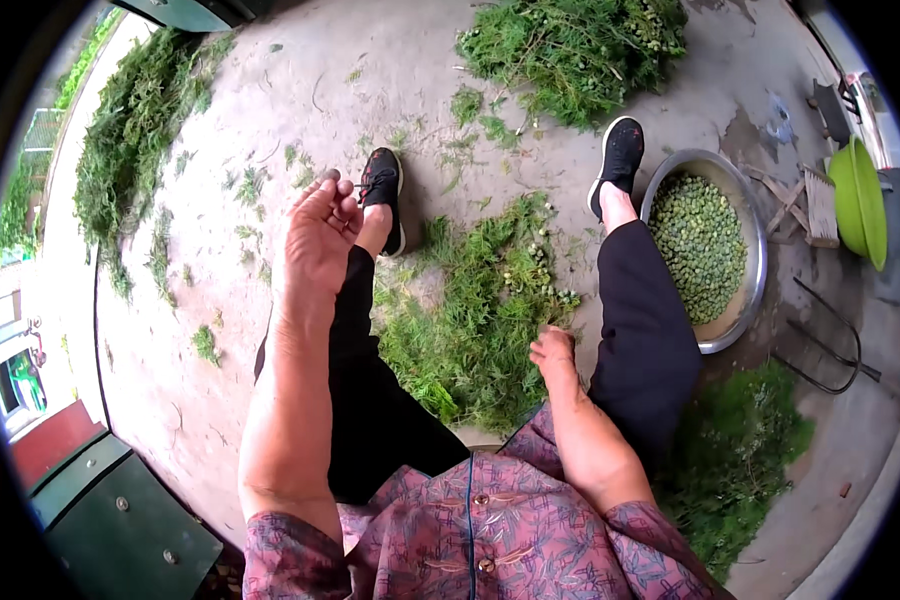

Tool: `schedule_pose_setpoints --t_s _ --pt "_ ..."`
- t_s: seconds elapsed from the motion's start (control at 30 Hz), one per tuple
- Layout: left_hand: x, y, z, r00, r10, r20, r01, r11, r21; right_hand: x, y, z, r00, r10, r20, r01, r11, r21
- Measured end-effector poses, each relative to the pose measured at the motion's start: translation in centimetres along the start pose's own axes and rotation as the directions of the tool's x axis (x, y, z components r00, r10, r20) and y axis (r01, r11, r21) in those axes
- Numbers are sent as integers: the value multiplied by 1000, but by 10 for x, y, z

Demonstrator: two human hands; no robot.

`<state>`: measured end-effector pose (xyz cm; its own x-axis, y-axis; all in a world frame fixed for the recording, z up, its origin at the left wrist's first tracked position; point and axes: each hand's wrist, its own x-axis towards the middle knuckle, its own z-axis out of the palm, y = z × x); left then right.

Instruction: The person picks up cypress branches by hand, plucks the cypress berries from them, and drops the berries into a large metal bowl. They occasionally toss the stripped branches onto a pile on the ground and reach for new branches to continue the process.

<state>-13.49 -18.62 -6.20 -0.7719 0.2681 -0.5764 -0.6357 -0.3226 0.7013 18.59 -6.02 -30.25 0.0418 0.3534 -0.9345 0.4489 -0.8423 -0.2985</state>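
Green sprigs (470, 340) lie in a loose heap on the floor (170, 375) btwn the person's feet. L hand (315, 235) is up nr the L shoe (382, 185), palm up, fingers curled; can't tell if it grips the small dark bit (332, 175) at its fingertips. R hand (553, 352) is by the heap's R side, fingers part-bent, contents unclear. Metal basin (722, 332) w/ small green pieces (700, 240) sits just beside the R leg (642, 330).

Leafy sprigs (475, 325) on floor (390, 95), probably concrete
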Motion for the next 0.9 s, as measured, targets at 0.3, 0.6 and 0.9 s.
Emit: schedule_pose_setpoints --t_s 0.3,0.6,0.9 --pt "-12 6 56 967 -51 251 24 994 110 53 42 70 984 -161 76 171 747 -643" --pt "-12 -5 67 961 -84 265 24 975 223 -48 22 147 754 71 654 500 582 -641" --pt "-19 -7 76 967 -81 243 6 956 295 2 20 87 790 -613 7 314 396 -863"
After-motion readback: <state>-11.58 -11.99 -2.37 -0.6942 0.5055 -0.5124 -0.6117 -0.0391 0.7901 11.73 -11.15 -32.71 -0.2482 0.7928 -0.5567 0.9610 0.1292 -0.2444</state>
